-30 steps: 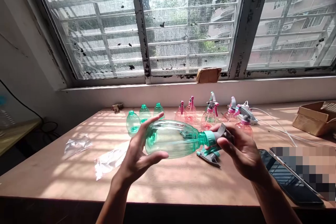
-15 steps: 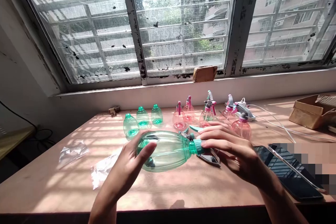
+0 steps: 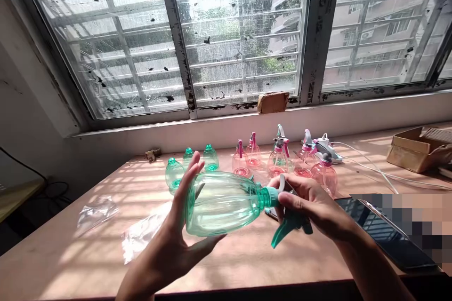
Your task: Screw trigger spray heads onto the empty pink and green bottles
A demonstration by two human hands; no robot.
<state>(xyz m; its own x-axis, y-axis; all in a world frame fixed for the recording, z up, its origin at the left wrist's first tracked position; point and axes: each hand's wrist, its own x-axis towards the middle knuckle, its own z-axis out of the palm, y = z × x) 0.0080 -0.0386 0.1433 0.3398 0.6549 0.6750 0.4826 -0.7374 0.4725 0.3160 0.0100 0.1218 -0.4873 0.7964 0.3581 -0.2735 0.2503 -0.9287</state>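
A clear green spray bottle (image 3: pixel 222 204) lies sideways in the air between my hands, its neck pointing right. My left hand (image 3: pixel 176 225) cups its base, with the fingers behind and the thumb below. My right hand (image 3: pixel 307 197) is closed round the grey-and-green spray head (image 3: pixel 291 223) at the neck, where a turquoise collar (image 3: pixel 271 196) sits. The trigger points down toward the table. Behind the held bottle, green bottles without heads (image 3: pixel 210 157) stand at the left, and pink bottles with spray heads (image 3: pixel 241 162) stand at the right.
Crumpled clear plastic bags (image 3: pixel 143 235) lie at the left of the table. On the right are a dark tablet or phone (image 3: pixel 384 240), an open cardboard box (image 3: pixel 409 153) and a white power strip (image 3: pixel 328 148) with cables. A brown block (image 3: pixel 273 102) rests on the windowsill.
The spray head has turned so that its trigger now hangs downward. My right hand has shifted its grip, and my left fingers and thumb have spread wider around the bottle's base.
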